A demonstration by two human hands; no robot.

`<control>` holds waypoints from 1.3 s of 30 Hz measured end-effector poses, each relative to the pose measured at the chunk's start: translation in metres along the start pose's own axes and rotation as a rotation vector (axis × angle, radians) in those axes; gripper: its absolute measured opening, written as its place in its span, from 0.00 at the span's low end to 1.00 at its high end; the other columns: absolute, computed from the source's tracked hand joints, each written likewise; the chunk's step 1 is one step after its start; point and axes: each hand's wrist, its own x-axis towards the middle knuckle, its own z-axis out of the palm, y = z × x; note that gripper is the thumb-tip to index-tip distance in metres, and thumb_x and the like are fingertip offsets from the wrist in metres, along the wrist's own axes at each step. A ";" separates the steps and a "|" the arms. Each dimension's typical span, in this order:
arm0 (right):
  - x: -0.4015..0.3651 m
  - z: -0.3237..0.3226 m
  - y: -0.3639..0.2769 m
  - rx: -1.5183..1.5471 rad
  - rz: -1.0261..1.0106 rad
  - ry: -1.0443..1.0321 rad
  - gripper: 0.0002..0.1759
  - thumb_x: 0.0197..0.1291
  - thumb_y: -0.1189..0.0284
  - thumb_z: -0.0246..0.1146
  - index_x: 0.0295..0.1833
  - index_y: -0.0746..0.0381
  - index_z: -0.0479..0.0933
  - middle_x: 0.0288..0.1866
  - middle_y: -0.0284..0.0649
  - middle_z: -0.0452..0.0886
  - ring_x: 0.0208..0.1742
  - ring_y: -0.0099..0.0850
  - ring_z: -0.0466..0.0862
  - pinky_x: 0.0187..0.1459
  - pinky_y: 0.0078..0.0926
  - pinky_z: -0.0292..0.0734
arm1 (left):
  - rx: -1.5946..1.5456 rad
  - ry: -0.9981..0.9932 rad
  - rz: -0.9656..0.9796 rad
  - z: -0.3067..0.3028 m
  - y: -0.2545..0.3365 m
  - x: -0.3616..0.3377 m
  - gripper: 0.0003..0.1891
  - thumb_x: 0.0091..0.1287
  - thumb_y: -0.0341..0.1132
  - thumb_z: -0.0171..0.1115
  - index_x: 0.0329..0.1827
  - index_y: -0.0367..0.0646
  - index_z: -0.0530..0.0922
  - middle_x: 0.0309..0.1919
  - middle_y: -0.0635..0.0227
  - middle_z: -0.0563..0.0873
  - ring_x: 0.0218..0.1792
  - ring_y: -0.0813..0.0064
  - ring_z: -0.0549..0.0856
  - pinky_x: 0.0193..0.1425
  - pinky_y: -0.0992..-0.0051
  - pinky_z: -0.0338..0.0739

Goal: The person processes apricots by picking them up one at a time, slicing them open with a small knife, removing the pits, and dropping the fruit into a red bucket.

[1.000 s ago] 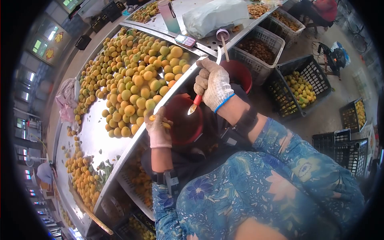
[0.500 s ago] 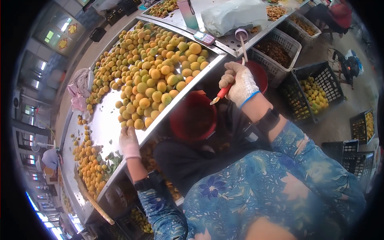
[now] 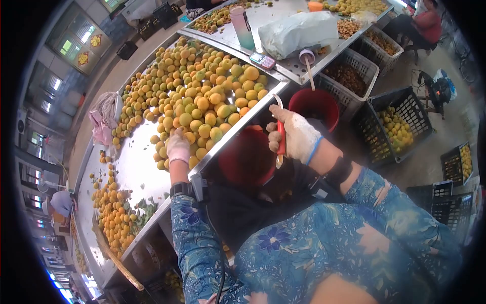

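Note:
Yellow-orange apricots (image 3: 202, 104) lie heaped on the metal table (image 3: 152, 175) in front of me. My left hand (image 3: 178, 147), in a pale glove, reaches into the near side of the heap, its bent fingers closed against an apricot (image 3: 189, 137). The fruit partly hides those fingertips. My right hand (image 3: 296, 133), in a dirty white glove, is closed around a red-handled knife (image 3: 281, 138). A short blade points down from the handle, and a curved metal piece rises at its other end. Below the knife, between my knees, is a dark red bucket (image 3: 248, 157).
A second red bucket (image 3: 314, 104) stands beyond my right hand. A phone (image 3: 262, 61), a bottle (image 3: 241, 28) and a white plastic bag (image 3: 298, 34) rest on the tabletop. Crates (image 3: 349, 76) line the right side. A person (image 3: 422, 25) sits at the far right.
My left hand has moved from the table edge up into the apricots. My right hand has come down and slightly left, turning the knife more upright.

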 end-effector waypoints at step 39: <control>-0.077 0.026 0.007 -1.419 -0.873 -0.141 0.35 0.62 0.68 0.55 0.73 0.62 0.53 0.42 0.57 0.82 0.45 0.54 0.82 0.46 0.48 0.76 | -2.109 -0.307 0.100 -0.069 0.180 -0.148 0.26 0.69 0.47 0.54 0.63 0.36 0.69 0.57 0.58 0.76 0.59 0.63 0.76 0.69 0.65 0.67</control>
